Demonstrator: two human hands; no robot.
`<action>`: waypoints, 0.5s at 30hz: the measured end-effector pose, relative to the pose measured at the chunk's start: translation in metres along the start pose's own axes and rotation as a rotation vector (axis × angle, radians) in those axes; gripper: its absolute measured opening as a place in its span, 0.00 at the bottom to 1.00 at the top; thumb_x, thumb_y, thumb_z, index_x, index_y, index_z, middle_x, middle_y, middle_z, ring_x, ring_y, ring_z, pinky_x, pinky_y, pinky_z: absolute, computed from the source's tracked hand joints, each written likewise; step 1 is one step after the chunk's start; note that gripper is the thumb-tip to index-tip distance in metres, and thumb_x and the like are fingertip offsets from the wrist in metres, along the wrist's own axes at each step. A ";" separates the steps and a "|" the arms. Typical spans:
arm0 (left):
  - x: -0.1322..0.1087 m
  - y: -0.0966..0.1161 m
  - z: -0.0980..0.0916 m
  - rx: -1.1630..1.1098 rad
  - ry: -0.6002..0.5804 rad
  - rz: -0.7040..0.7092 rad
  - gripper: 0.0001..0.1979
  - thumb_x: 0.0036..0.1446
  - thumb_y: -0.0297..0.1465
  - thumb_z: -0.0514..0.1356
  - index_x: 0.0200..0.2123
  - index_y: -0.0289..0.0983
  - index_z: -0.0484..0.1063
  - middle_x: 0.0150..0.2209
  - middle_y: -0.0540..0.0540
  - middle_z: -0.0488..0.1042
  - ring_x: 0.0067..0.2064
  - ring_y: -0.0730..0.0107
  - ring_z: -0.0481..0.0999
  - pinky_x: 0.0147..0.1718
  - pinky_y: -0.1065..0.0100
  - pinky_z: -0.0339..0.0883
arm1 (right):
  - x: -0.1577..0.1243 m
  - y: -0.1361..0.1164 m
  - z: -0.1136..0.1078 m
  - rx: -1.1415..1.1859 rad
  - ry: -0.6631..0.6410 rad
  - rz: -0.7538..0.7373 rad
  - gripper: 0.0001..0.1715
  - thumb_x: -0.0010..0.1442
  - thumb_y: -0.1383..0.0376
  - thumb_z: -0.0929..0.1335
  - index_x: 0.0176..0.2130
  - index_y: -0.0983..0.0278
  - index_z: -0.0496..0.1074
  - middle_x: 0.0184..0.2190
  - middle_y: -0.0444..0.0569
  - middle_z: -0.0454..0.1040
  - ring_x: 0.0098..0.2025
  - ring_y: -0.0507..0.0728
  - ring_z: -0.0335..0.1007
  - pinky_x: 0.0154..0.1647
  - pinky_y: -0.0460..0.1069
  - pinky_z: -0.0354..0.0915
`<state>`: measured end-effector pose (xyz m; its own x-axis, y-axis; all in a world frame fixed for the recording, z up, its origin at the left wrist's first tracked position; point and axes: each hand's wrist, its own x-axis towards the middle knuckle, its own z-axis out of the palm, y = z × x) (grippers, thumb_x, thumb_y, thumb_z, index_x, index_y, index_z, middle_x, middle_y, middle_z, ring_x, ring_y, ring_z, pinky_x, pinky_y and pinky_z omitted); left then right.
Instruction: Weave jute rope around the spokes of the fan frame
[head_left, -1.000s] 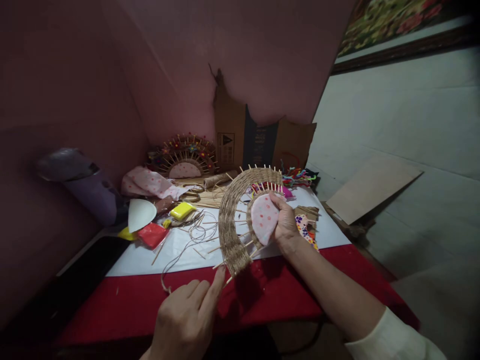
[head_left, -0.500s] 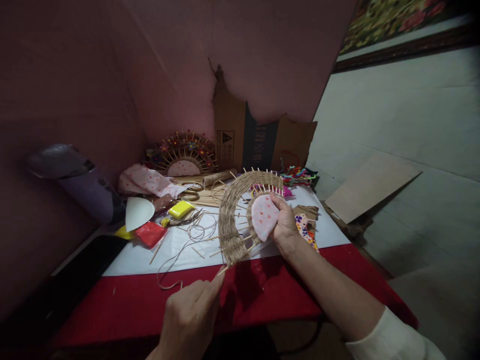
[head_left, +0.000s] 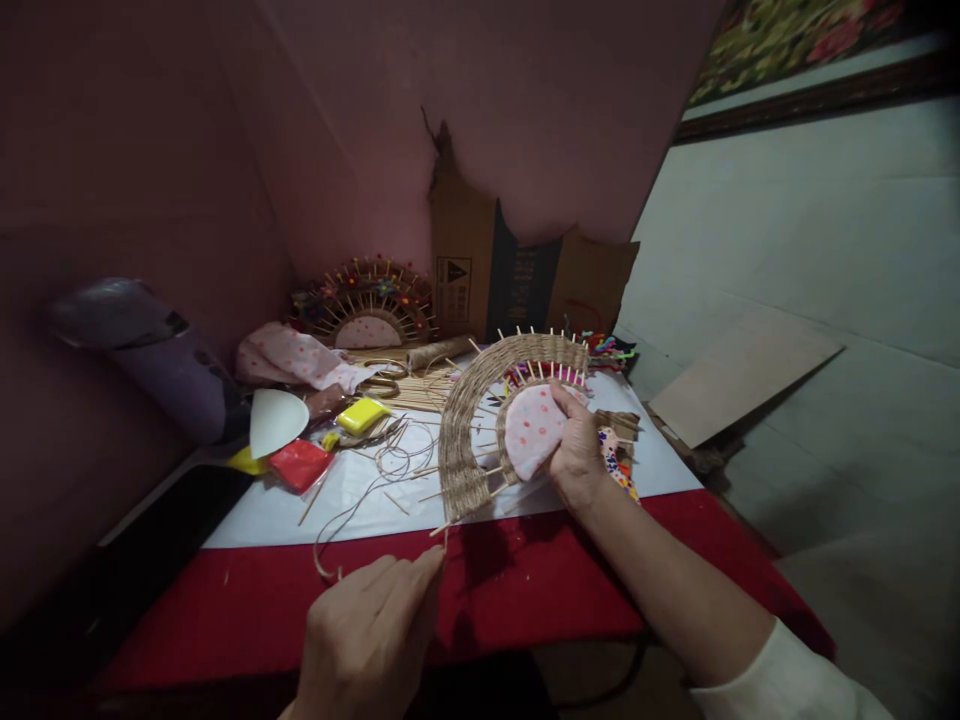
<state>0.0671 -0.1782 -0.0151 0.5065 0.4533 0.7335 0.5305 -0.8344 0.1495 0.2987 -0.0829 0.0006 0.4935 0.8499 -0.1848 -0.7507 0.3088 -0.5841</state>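
Note:
My right hand (head_left: 581,455) grips a half-round fan of wooden sticks, woven with a wide band of brown twine (head_left: 463,440). At its centre is a half-circle pad covered in pink dotted cloth (head_left: 532,430), with my thumb on its face and my other fingers hidden behind. Just below the fan's lower end, my left hand (head_left: 371,630) is closed, thumb and forefinger pinching the twine (head_left: 445,540) that comes off the lowest stick. A loose length of twine (head_left: 349,515) loops across the white sheet to the left of the fan.
A decorated fan (head_left: 367,305) leans against the wall beside torn cardboard (head_left: 461,255). Dotted cloth (head_left: 292,355), scissors (head_left: 381,380), yellow (head_left: 362,416) and red packets (head_left: 300,465), a white cup-like piece (head_left: 277,422) and loose sticks lie on the white sheet (head_left: 262,520). A red cloth (head_left: 225,620) covers the front edge.
My left hand has shifted slightly down and left, away from the lowest stick's tip, with the twine drawn between. The fan has turned a little and moved slightly to the right.

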 end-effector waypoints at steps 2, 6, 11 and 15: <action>-0.001 -0.001 -0.001 0.000 -0.013 0.009 0.10 0.52 0.21 0.56 0.39 0.30 0.69 0.20 0.49 0.69 0.21 0.75 0.66 0.22 0.72 0.58 | 0.000 0.001 0.000 -0.003 0.004 -0.014 0.03 0.46 0.69 0.68 0.26 0.66 0.68 0.19 0.41 0.73 0.20 0.50 0.68 0.27 0.45 0.66; -0.002 -0.001 0.001 0.022 -0.043 0.047 0.10 0.52 0.20 0.55 0.39 0.31 0.69 0.20 0.49 0.69 0.21 0.74 0.66 0.22 0.71 0.58 | -0.001 0.002 -0.001 -0.026 0.014 -0.044 0.04 0.44 0.69 0.68 0.26 0.66 0.68 0.19 0.41 0.72 0.20 0.49 0.67 0.25 0.44 0.65; 0.005 0.000 0.003 0.056 -0.048 0.053 0.09 0.53 0.21 0.54 0.38 0.32 0.69 0.19 0.50 0.69 0.20 0.74 0.67 0.21 0.72 0.59 | -0.002 0.002 0.000 -0.018 0.004 -0.047 0.04 0.44 0.69 0.68 0.26 0.65 0.67 0.19 0.41 0.72 0.22 0.50 0.69 0.27 0.45 0.66; 0.013 -0.005 -0.001 0.027 -0.025 -0.019 0.06 0.54 0.24 0.55 0.35 0.34 0.71 0.18 0.51 0.70 0.20 0.75 0.69 0.21 0.74 0.60 | -0.002 0.001 0.001 -0.028 -0.002 -0.055 0.06 0.43 0.69 0.69 0.25 0.64 0.66 0.18 0.39 0.71 0.20 0.50 0.67 0.25 0.45 0.66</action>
<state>0.0706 -0.1684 -0.0052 0.5130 0.4770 0.7136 0.5582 -0.8170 0.1448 0.2965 -0.0838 0.0014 0.5332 0.8326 -0.1501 -0.7095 0.3434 -0.6154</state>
